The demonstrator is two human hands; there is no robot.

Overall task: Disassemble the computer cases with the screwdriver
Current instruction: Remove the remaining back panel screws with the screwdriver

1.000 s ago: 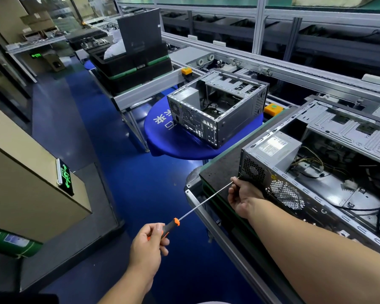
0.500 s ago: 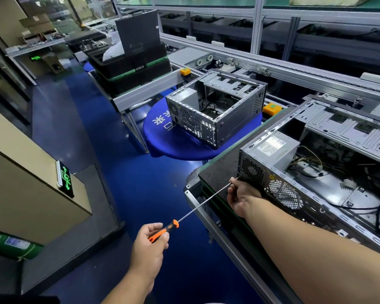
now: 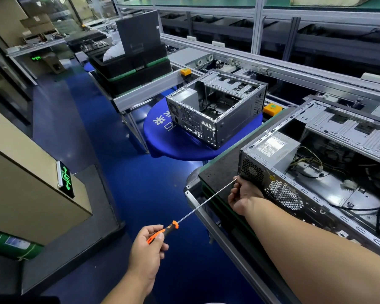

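Far left there's a beige cabinet (image 3: 20,172) with a green lit sign (image 3: 65,178) on its side, and a green cylinder (image 3: 11,246) lying on the floor under it. Your left hand (image 3: 148,246) is out over the blue floor, fingers curled round the orange and black handle of the screwdriver (image 3: 173,226). The long thin shaft runs up and to the right, and the tip sits right at the lower left corner of the near computer case (image 3: 316,183), just by the power supply grille. Your right hand (image 3: 242,195) is at that same corner, fingers curled in against the case right by the shaft near the tip; can't tell if they're actually pinching it. That case lies open side up at the left end of the dark workbench (image 3: 219,172), its power supply box (image 3: 272,150) and loose wires showing. Behind it a second open case (image 3: 217,110) sits on a round blue table (image 3: 162,139), with stacked black trays (image 3: 130,66) further back left on the conveyor frame
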